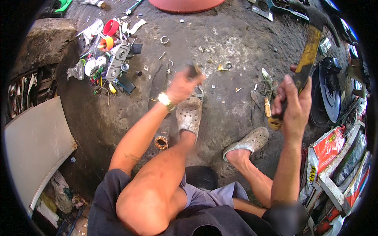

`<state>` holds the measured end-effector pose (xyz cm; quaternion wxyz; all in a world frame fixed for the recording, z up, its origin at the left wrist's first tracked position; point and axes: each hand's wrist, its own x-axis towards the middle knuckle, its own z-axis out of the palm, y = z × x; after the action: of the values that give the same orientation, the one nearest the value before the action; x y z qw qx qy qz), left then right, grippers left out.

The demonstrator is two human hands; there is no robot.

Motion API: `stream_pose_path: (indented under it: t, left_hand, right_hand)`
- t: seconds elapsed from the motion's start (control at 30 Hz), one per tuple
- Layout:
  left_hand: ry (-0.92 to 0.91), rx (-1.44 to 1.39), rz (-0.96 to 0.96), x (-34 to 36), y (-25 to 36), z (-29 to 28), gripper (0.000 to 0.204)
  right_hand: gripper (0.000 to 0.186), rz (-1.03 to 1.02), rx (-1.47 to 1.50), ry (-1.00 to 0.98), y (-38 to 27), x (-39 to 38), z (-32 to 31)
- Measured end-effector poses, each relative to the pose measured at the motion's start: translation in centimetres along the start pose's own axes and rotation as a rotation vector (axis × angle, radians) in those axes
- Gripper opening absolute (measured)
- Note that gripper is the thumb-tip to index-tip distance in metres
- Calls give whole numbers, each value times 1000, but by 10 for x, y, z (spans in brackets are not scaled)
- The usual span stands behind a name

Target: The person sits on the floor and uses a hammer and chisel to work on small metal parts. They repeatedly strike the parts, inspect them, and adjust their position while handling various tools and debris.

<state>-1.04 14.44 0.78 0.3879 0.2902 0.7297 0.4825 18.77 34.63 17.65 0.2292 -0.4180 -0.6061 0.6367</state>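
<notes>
Yellow-handled hammer point(308, 49) is clasped by right fingers point(290, 89); left fingers point(199, 80) grip a blurred dark piece point(193, 71).

A yellow strip point(313, 173) on a red package point(330, 147) bears dark lettering point(312, 175).

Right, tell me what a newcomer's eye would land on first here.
Probably the hammer with the yellow-and-black handle, held in the right hand toward the upper right. Next come the jumbled colourful scraps on the ground at upper left, then the red rounded object cut off by the top edge.
</notes>
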Motion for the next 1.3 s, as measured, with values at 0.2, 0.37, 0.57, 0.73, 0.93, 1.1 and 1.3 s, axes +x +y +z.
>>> stream_pose_path:
  t: [0.2, 0.37, 0.57, 0.73, 0.93, 1.1, 1.3]
  left_hand:
    - [99, 159, -12, 18, 30, -53, 26]
    - [33, -63, -102, -16, -23, -27, 29]
    - [-57, 711, -44, -18, -18, -5, 39]
    - [-169, 1056, -185, -29, -56, 12, 52]
    - [62, 738, -284, 1, -70, -32, 56]
    - [125, -493, -496, -15, -98, -83, 38]
    - [56, -1229, -259, -83, -106, -112, 59]
  right_hand:
    - [44, 128, -444, 228, 149, -39, 0]
    - [43, 271, -761, 162, 223, -89, 21]
    - [54, 260, -820, 54, 245, -88, 20]
    - [52, 150, -1107, 82, 231, -60, 31]
    - [41, 3, -787, -44, 242, -57, 40]
    - [40, -112, -764, -365, 241, -48, 118]
    - [26, -248, -1024, -713, 245, -20, 172]
